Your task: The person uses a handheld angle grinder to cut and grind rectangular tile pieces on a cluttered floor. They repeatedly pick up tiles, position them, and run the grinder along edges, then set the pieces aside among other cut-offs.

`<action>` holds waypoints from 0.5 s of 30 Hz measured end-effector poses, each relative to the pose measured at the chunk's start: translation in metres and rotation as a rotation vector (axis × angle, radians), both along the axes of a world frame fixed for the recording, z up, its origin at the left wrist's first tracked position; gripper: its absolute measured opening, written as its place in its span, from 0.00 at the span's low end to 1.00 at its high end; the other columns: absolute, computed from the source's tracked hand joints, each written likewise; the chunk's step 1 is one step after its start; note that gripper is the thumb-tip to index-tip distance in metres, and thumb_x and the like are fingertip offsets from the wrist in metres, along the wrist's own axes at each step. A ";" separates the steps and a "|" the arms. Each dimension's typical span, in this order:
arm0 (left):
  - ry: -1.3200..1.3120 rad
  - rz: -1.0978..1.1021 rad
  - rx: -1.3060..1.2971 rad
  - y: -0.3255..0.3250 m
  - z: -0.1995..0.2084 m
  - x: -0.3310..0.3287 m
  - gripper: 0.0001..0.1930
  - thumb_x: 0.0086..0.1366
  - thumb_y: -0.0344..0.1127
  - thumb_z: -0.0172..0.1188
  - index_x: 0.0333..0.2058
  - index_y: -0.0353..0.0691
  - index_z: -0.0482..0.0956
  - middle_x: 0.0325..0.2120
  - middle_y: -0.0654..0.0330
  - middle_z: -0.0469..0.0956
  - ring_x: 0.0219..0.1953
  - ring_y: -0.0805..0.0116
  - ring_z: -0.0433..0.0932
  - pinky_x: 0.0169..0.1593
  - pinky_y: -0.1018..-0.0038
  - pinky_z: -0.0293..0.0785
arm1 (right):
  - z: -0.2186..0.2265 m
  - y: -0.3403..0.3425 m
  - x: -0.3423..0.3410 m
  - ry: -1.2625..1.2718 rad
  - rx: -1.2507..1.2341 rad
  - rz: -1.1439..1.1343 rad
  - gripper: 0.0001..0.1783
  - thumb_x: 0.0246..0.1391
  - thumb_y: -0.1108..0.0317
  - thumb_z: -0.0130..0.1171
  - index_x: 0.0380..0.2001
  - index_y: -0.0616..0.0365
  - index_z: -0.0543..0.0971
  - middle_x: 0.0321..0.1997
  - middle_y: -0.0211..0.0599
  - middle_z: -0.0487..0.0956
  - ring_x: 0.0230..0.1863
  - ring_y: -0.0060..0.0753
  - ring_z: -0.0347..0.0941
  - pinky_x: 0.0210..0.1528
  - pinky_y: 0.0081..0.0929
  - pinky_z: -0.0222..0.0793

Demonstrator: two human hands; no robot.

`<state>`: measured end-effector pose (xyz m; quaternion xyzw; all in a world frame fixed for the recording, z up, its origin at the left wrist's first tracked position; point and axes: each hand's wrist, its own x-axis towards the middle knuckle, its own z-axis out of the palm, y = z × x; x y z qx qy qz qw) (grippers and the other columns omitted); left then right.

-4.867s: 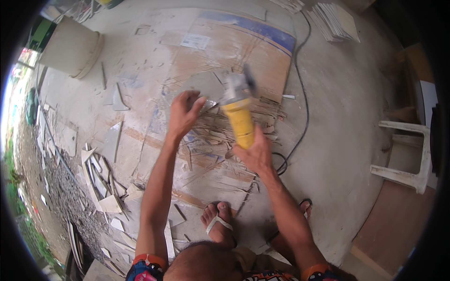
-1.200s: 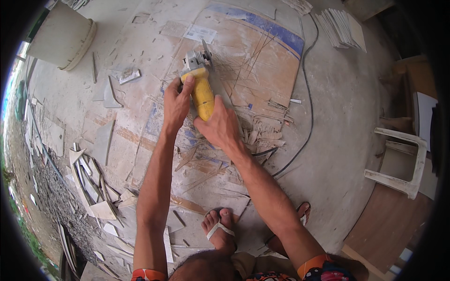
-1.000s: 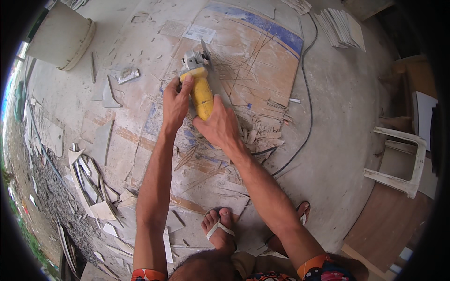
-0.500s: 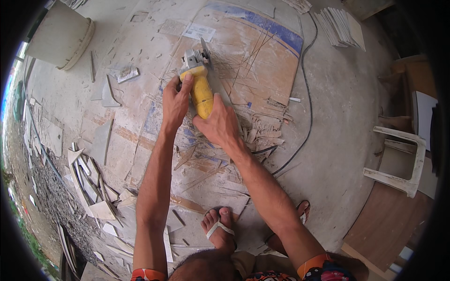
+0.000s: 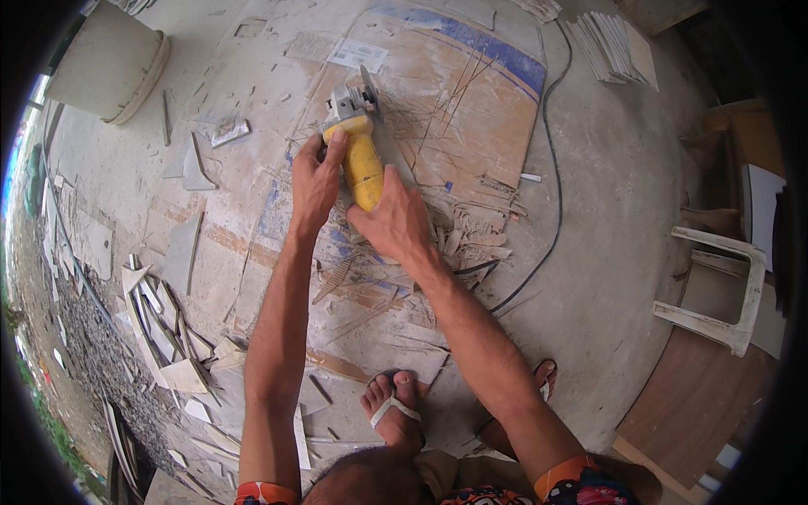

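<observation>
A yellow angle grinder (image 5: 364,167) with a grey metal head lies between my two hands, its thin cutting disc (image 5: 369,87) standing on edge at the far right of the head. My left hand (image 5: 316,182) grips the front of the yellow body, thumb on top. Around the rear end my right hand (image 5: 396,220) is closed, hiding part of the handle. Beneath the grinder a narrow greyish tile piece (image 5: 394,151) shows partly. Under that lies a dusty, scored cardboard sheet (image 5: 497,126) with a blue band.
Broken tile offcuts (image 5: 181,374) are heaped at the left, near gravel. A black cord (image 5: 557,181) curves along the right. Stacked tiles (image 5: 613,49) stand far right, a white bucket (image 5: 109,63) far left. At right sits a dirty white plastic stool (image 5: 745,290). My sandalled foot (image 5: 394,412) is near.
</observation>
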<state>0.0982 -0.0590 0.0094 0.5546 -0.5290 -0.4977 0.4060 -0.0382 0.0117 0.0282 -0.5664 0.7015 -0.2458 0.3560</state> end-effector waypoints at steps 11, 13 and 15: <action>-0.006 0.003 -0.005 0.000 0.001 -0.003 0.28 0.76 0.55 0.56 0.51 0.30 0.81 0.38 0.60 0.82 0.41 0.76 0.75 0.47 0.76 0.71 | 0.006 0.000 -0.001 -0.053 0.027 -0.038 0.28 0.45 0.59 0.69 0.42 0.67 0.69 0.32 0.66 0.81 0.35 0.69 0.81 0.38 0.53 0.77; 0.013 0.005 -0.010 0.001 0.001 -0.004 0.28 0.76 0.55 0.56 0.50 0.30 0.81 0.38 0.60 0.82 0.40 0.76 0.74 0.46 0.76 0.71 | 0.007 0.000 -0.001 -0.053 0.032 -0.036 0.28 0.45 0.59 0.69 0.42 0.67 0.70 0.32 0.66 0.81 0.35 0.69 0.80 0.38 0.53 0.77; 0.015 0.010 -0.006 0.002 0.001 -0.003 0.28 0.76 0.55 0.56 0.50 0.30 0.80 0.37 0.60 0.82 0.40 0.76 0.74 0.46 0.76 0.71 | 0.004 0.000 0.000 -0.054 0.014 -0.033 0.28 0.44 0.59 0.69 0.42 0.67 0.70 0.32 0.65 0.81 0.35 0.69 0.80 0.38 0.53 0.77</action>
